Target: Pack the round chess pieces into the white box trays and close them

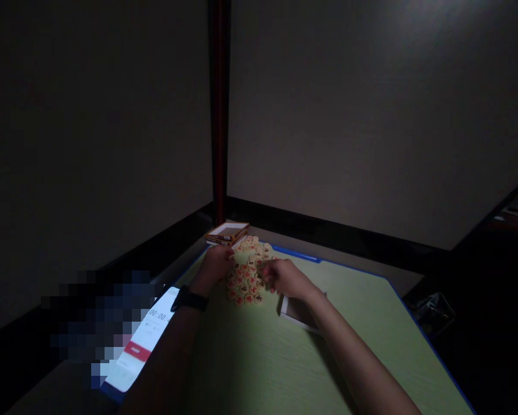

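Observation:
Round wooden xiangqi pieces (248,282) with red and dark characters lie grouped on the green table. Along the left edge of the group is my left hand (216,265), wearing a dark wristband; its fingers are curled beside the pieces, and what they hold is hidden. My right hand (287,276) reaches in from the right with fingers bent and pressed together over the right edge of the group. Anything pinched there is too dim and small to make out. Partly under my right wrist sits an open shallow box (291,311) with pale walls.
At the table's far corner stands a box lid or tray (228,231), with further pieces next to it. A lit phone (142,340) showing a timer lies at the left. The green table (371,311) has a blue edge, with walls behind. A bin (434,314) stands at the right.

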Available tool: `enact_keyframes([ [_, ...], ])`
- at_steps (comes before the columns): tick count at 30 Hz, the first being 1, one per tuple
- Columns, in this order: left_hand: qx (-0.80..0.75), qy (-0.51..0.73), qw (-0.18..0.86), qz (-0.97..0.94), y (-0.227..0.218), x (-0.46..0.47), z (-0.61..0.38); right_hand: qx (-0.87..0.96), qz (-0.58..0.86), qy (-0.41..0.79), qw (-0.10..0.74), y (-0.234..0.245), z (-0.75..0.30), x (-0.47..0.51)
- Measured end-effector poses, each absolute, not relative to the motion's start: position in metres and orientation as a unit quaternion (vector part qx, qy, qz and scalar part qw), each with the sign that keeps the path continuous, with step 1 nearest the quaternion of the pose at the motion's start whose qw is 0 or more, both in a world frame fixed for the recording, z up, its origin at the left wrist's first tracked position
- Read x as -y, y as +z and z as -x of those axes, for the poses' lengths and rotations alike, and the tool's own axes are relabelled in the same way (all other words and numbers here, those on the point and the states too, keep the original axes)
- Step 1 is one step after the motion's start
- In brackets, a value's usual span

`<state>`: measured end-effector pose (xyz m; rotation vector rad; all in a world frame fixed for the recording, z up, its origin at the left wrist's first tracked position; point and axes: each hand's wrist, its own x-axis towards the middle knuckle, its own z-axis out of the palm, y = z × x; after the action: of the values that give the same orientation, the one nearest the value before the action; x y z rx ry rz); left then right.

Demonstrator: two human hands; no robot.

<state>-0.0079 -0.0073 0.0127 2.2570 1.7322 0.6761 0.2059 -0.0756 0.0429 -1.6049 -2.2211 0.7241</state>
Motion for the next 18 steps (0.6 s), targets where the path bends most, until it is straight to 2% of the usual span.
enact_keyframes([
  [4,-0.593,0.203,0.075,-0.776,0.012,0.006,0.009,0.811,0.567,0.099,0.100,0.054,-0.195,0.042],
  [6,-0.591,0.181,0.069,-0.783,0.012,0.009,0.010,0.812,0.578,0.065,0.059,0.059,-0.187,0.023],
  [10,-0.584,0.148,0.064,-0.795,0.013,0.015,0.010,0.827,0.558,0.061,0.009,0.057,-0.173,-0.003],
  [18,-0.594,0.120,0.080,-0.792,0.018,0.018,0.009,0.840,0.539,0.066,-0.007,0.043,-0.163,-0.021],
])
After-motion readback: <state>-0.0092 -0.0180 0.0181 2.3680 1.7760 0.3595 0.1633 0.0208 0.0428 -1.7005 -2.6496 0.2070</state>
